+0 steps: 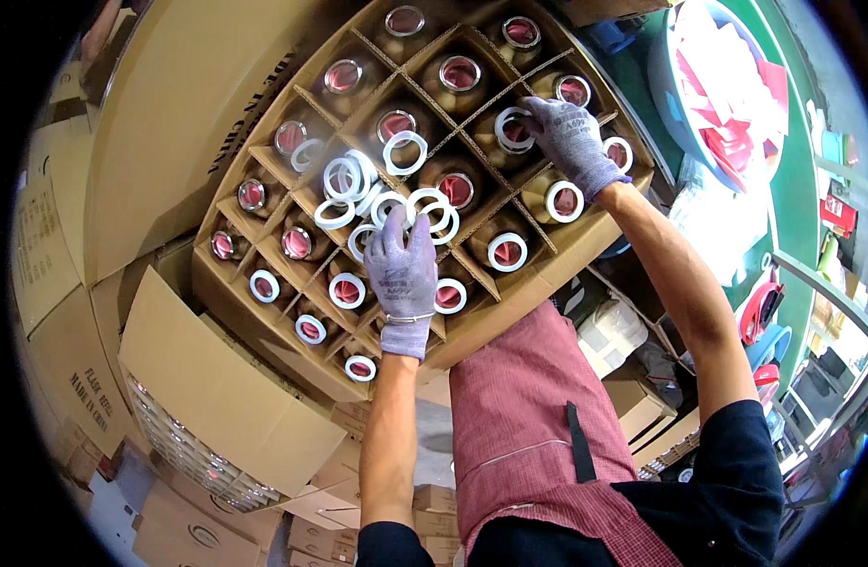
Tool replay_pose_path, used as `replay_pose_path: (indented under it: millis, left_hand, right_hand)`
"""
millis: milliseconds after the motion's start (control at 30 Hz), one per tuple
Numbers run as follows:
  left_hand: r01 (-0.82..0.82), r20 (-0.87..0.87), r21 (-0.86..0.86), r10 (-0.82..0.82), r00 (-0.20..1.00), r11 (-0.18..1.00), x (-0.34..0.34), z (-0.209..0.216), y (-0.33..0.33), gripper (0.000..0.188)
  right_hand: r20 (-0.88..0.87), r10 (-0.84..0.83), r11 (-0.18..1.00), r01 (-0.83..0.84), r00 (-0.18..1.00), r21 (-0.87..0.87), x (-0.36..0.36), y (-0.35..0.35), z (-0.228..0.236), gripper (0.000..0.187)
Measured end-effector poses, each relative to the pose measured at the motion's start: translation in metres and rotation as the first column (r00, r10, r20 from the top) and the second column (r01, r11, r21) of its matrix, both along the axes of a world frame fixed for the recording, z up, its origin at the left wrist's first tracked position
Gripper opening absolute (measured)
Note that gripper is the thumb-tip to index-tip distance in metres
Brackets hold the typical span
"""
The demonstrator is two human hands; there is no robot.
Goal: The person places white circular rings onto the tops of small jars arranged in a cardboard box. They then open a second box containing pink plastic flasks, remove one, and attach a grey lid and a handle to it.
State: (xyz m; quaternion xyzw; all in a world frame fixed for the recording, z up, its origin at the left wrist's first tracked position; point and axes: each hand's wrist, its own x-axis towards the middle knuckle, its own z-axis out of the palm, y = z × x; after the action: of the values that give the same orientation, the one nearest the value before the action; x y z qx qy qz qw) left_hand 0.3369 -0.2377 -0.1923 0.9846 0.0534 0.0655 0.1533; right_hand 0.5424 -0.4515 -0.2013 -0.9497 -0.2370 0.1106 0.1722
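A large divided cardboard box holds glass flask liners, each standing in its own cell with pink material showing in its mouth. White plastic rings lie in a loose pile over the middle cells. My left hand, in a grey-purple glove, is at the near side of this pile, its fingers closed at the edge of a white ring. My right hand, gloved alike, grips another white ring at a liner's mouth. Several liners along the near and right edges wear rings; a bare-mouthed liner stands farther back.
A raised cardboard flap rises at the left. Below it stands another open carton with glassware inside. On the green table at the right, a blue basin holds pink and white pieces. Stacked cartons fill the lower left.
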Motion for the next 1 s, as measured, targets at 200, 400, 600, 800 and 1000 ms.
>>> replay_pose_path:
  millis: [200, 400, 600, 800, 1000]
  left_hand:
    - [0.063, 0.037, -0.064, -0.061, 0.997, 0.996, -0.004, -0.002, 0.002, 0.028]
    - [0.05, -0.014, 0.019, -0.049, 0.999, 0.999, -0.008, -0.01, 0.0, 0.03]
    - [-0.012, 0.092, -0.334, 0.045, 0.995, 0.942, -0.007, 0.018, 0.012, 0.026]
    - [-0.381, -0.223, -0.892, 0.495, 0.84, 0.244, -0.021, 0.023, 0.054, 0.024]
    - [-0.494, -0.259, -0.861, 0.73, 0.633, 0.122, -0.01, 0.04, 0.123, 0.03]
  right_hand:
    - [-0.098, 0.147, 0.924, -0.171, 0.984, -0.341, -0.012, 0.006, 0.023, 0.025]
    - [0.228, 0.323, 0.911, -0.237, 0.919, -0.338, -0.026, 0.012, 0.008, 0.032]
    - [0.192, 0.375, 0.885, -0.29, 0.907, -0.364, -0.026, 0.02, 0.028, 0.035]
    - [-0.149, 0.363, 0.878, -0.284, 0.92, 0.385, -0.088, 0.066, 0.034, 0.043]
    - [-0.089, 0.502, 0.859, -0.508, 0.86, -0.065, -0.121, 0.066, 0.014, 0.029]
